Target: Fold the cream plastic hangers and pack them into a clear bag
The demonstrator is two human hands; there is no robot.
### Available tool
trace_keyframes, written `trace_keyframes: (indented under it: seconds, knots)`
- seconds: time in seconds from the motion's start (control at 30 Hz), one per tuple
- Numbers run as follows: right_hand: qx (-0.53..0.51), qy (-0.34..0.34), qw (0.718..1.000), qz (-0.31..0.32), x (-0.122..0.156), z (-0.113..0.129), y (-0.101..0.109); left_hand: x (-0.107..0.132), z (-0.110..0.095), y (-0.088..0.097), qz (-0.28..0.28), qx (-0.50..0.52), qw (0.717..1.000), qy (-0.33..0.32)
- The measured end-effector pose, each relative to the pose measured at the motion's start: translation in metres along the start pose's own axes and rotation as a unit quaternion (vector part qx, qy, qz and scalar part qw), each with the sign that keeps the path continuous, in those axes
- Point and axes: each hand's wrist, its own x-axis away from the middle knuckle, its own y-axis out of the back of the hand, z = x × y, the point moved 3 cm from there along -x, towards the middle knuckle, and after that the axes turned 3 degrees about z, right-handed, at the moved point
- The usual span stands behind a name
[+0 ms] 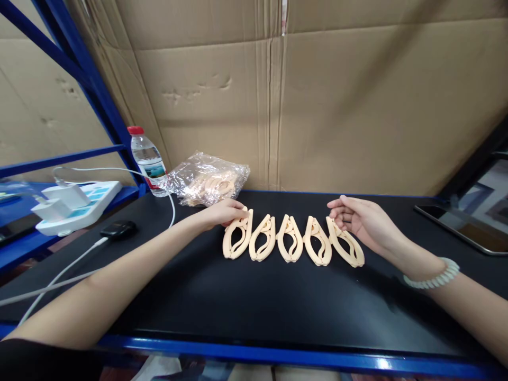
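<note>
Several beige folding clothes hangers, folded up, stand side by side in a row across the black tabletop [254, 301]. At the row's left end my left hand [224, 212] has its fingers closed on the top of the leftmost folding hanger [227, 246]. My right hand [365, 225] is at the upper end of the rightmost folding hanger [355, 254]. Its fingers are loosely bent and apart, with nothing seen in them; whether they touch that hanger I cannot tell. Between the hands are the other hangers, among them the middle one [282, 246].
Behind my left hand lies a clear plastic bag [214, 180] with more beige pieces, beside a water bottle [148, 159]. A white power strip [85, 209], cables and a black device [118, 229] are at left. A tablet-like device [460, 227] lies at right. Cardboard [357, 106] walls the back.
</note>
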Motion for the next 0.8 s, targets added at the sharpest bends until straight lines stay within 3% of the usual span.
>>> trace_keyframes:
  seconds: [0.2,0.3,0.37,0.43,0.5,0.63,0.7,0.8]
  knots:
    - [0.046,0.027,0.999,0.005,-0.003,0.002,0.006,0.003,0.002,-0.003,-0.079,-0.062,0.994,-0.033]
    - [0.089,0.061,0.994,-0.004,-0.004,0.007,0.01,0.015,-0.006,-0.008,-0.12,-0.112,0.983,-0.078]
    - [0.17,0.089,0.981,0.005,-0.003,0.012,0.013,0.029,-0.013,-0.015,-0.141,-0.162,0.969,-0.123]
    - [0.302,0.125,0.944,0.031,0.002,0.015,0.013,0.046,-0.02,-0.028,-0.131,-0.298,0.922,-0.21]
    - [0.441,0.166,0.879,0.08,0.012,0.012,0.008,0.062,-0.018,-0.042,-0.084,-0.37,0.888,-0.258]
    - [0.611,0.177,0.747,0.193,0.035,-0.008,-0.01,0.079,-0.005,-0.061,-0.079,-0.435,0.861,-0.252]
    - [0.648,0.162,0.711,0.22,0.043,-0.018,-0.019,0.079,-0.001,-0.069,-0.056,-0.446,0.862,-0.235]
    - [0.665,0.164,0.692,0.229,0.046,-0.025,-0.027,0.074,0.0,-0.076,-0.035,-0.451,0.865,-0.216]
